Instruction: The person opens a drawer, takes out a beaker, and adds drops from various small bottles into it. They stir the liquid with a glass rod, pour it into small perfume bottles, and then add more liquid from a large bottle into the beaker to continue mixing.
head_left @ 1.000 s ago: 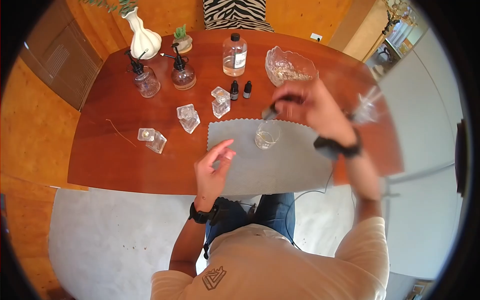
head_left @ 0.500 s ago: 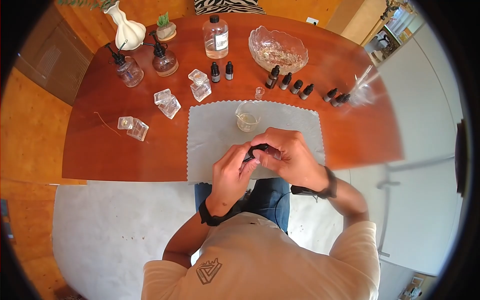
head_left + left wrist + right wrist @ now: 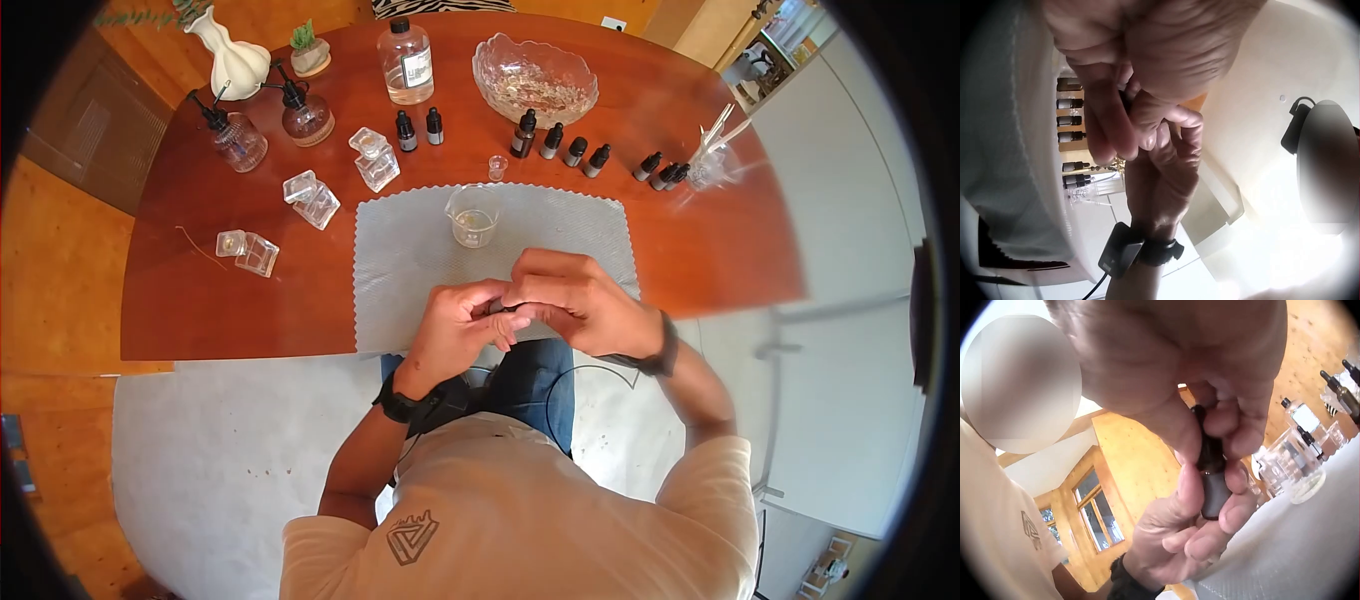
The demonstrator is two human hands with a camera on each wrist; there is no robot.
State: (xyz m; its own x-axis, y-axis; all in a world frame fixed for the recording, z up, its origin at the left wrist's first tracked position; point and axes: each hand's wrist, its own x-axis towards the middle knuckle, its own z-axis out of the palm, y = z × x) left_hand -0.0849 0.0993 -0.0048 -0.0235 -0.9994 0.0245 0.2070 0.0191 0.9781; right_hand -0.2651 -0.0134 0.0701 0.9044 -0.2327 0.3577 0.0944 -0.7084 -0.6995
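Note:
Over the front of a grey cloth (image 3: 395, 300), both hands meet at a small dark dropper bottle (image 3: 1215, 495). My left hand (image 3: 447, 330) grips its body, fingers and thumb either side of the grey label. From above, my right hand (image 3: 585, 305) pinches the black cap (image 3: 1211, 451) between thumb and fingers. The bottle stands nearly upright in the right wrist view; the hands mostly hide it in the head view. Just beyond the hands, a clear glass beaker (image 3: 474, 222) stands on the cloth with a little liquid at its bottom.
Behind the cloth lie a small glass stopper (image 3: 498, 167) and a row of dark dropper bottles (image 3: 551, 142). Square glass bottles (image 3: 312, 200) stand left, spray bottles (image 3: 238, 142) farther back. A large clear bottle (image 3: 408, 70) and a glass bowl (image 3: 535, 90) are at the rear.
My right hand has come down from above the beaker, bringing the dark bottle to my left hand. Both hands now hold it together, and the right fingers have shifted on the cap.

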